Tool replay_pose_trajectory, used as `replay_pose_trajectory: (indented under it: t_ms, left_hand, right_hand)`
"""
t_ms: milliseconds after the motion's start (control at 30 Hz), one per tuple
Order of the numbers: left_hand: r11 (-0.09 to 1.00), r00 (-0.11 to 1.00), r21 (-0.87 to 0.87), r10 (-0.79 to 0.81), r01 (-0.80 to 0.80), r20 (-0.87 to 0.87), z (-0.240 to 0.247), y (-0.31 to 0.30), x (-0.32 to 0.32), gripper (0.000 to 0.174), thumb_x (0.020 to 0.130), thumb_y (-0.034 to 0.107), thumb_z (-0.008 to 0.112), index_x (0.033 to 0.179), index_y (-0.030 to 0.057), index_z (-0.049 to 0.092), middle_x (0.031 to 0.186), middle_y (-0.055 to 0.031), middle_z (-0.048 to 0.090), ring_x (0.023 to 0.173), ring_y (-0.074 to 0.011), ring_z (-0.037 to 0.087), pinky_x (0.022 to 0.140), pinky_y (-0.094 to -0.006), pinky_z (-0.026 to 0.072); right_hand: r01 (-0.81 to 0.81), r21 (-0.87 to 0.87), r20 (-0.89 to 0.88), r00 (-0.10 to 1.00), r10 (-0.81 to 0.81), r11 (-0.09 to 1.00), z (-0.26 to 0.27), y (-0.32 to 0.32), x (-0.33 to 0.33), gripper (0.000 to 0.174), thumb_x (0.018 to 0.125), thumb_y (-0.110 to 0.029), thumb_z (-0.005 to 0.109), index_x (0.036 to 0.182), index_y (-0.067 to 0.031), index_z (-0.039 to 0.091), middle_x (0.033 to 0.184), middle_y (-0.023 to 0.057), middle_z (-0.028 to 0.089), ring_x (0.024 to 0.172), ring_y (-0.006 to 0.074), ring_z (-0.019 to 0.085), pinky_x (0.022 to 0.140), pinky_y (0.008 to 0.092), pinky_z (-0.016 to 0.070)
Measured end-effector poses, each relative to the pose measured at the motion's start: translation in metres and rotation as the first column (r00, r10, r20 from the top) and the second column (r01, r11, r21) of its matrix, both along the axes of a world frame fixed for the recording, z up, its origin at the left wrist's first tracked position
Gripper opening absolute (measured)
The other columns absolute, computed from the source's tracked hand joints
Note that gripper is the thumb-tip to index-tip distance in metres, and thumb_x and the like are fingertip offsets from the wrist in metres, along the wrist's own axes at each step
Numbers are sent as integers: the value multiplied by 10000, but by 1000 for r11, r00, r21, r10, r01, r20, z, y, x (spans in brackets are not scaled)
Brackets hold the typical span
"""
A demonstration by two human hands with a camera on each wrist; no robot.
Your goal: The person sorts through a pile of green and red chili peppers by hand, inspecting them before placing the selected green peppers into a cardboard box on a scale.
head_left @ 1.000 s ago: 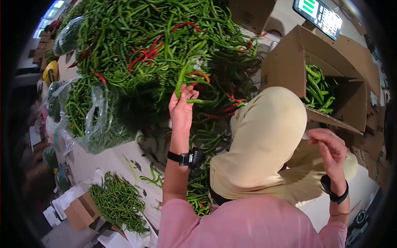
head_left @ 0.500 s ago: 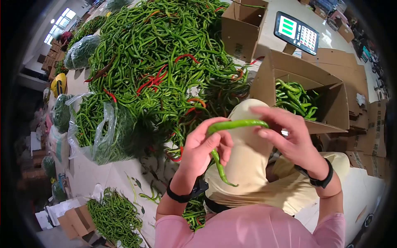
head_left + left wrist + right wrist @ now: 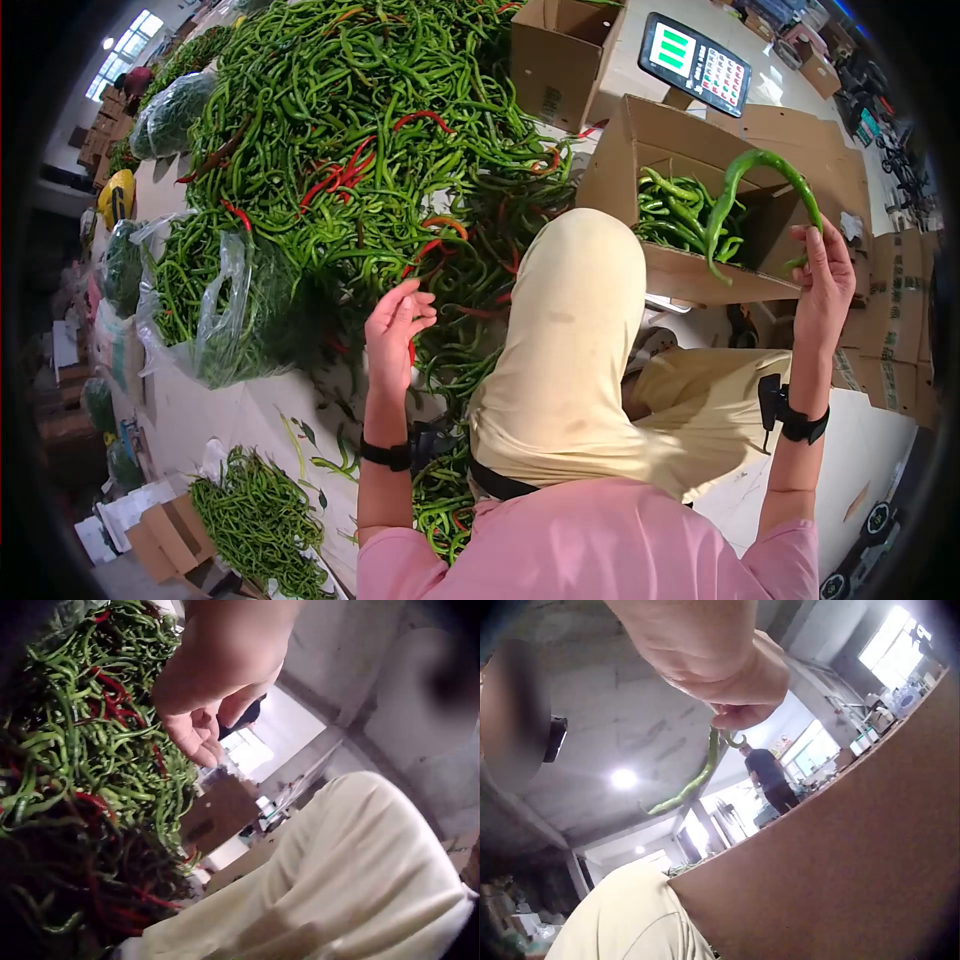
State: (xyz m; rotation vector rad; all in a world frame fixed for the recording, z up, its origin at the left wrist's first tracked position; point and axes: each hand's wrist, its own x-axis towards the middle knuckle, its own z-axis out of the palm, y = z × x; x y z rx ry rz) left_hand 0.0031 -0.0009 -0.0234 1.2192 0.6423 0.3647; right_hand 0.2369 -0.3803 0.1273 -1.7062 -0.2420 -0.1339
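My right hand (image 3: 826, 285) pinches a long curved green pepper (image 3: 765, 160) by one end, at the right side of an open cardboard box (image 3: 605, 165) holding green peppers (image 3: 685, 205). In the right wrist view the pepper (image 3: 697, 780) hangs from the fingertips of the right hand (image 3: 720, 667). My left hand (image 3: 392, 335) holds nothing, its fingers loosely bent, beside the large heap of green peppers (image 3: 300, 130) with some red ones. The left wrist view shows the left hand (image 3: 217, 675) over the edge of the heap (image 3: 60, 742).
A scale display (image 3: 695, 65) stands behind the box, near a second carton (image 3: 560, 65). Left lie a plastic bag of peppers (image 3: 225, 300) and a smaller pile (image 3: 260, 520). My raised knee (image 3: 575, 300) is between the hands. A person (image 3: 769, 776) stands in the distance.
The pepper was in the left hand, then held between both hands; now the right hand alone has it, moved right to the box. The left hand has let go and moved back left.
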Motion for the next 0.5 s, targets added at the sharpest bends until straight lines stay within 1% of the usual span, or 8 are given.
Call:
replay_pose_trajectory:
  t_ms: [100, 167, 233, 300, 333, 433, 467, 500]
  left_hand:
    - [997, 992, 10, -72, 73, -100, -50, 4, -2, 301, 899, 147, 518, 1142, -29, 528, 969, -115, 621, 821, -152, 600, 745, -280, 507]
    - [995, 986, -7, -96, 96, -135, -85, -1, 4, 295, 891, 122, 525, 1146, -28, 532, 969, -93, 623, 826, -140, 594, 731, -261, 493]
    - [957, 943, 170, -183, 236, -276, -128, 0, 18, 264, 869, 64, 520, 1112, -35, 553, 1014, -80, 615, 881, -151, 590, 758, -260, 476]
    - [896, 932, 300, -252, 326, -260, -191, 3, 31, 264, 841, 46, 539, 1095, -25, 564, 1048, -105, 614, 939, -186, 588, 802, -293, 466]
    - [858, 910, 340, -289, 384, -297, -199, 2, 43, 280, 813, 30, 554, 1089, -18, 568, 1066, -124, 606, 970, -227, 579, 834, -314, 453]
    - [714, 864, 497, -334, 493, -377, -240, -1, 67, 353, 775, 102, 552, 1113, 4, 540, 1128, -169, 551, 1077, -326, 503, 920, -384, 398]
    - [564, 827, 609, -325, 558, -458, -252, -2, 70, 368, 787, 147, 531, 1129, 10, 526, 1135, -169, 538, 1085, -326, 489, 923, -398, 392]
    - [389, 791, 689, -293, 612, -537, -254, -4, 72, 387, 799, 192, 510, 1144, 16, 513, 1142, -169, 524, 1093, -326, 475, 926, -413, 385]
  right_hand:
    - [141, 5, -68, 988, -140, 990, -7, -8, 4, 246, 880, -182, 566, 1095, -65, 581, 886, 12, 641, 702, 8, 512, 550, 159, 390]
    - [135, -1, -117, 984, -134, 991, -10, -9, 6, 242, 888, -197, 546, 1089, -68, 579, 893, 14, 644, 710, 5, 506, 569, 163, 393]
    - [117, 89, -227, 969, -95, 989, -19, -13, 11, 239, 898, -194, 530, 1078, -43, 574, 901, 33, 651, 646, 0, 483, 559, 158, 415]
    - [71, 191, -307, 952, -9, 979, -23, -15, 15, 237, 903, -183, 521, 1063, -13, 565, 898, 51, 651, 597, 3, 458, 571, 165, 442]
    - [61, 200, -328, 945, 8, 978, -25, -16, 18, 233, 904, -177, 519, 1060, -11, 565, 897, 54, 650, 601, 4, 462, 586, 173, 454]
    - [12, 151, -352, 935, 42, 988, -24, -26, 27, 269, 906, -171, 515, 1115, -4, 530, 925, 59, 646, 615, 18, 485, 607, 191, 475]
    - [-15, 124, -359, 932, 59, 992, -26, -27, 30, 293, 906, -171, 515, 1145, -1, 512, 939, 59, 644, 620, 25, 495, 611, 196, 479]
    - [-15, 49, -313, 949, 29, 999, -29, -30, 33, 386, 903, -154, 509, 1250, -9, 420, 1080, 92, 594, 721, 70, 535, 679, 228, 490]
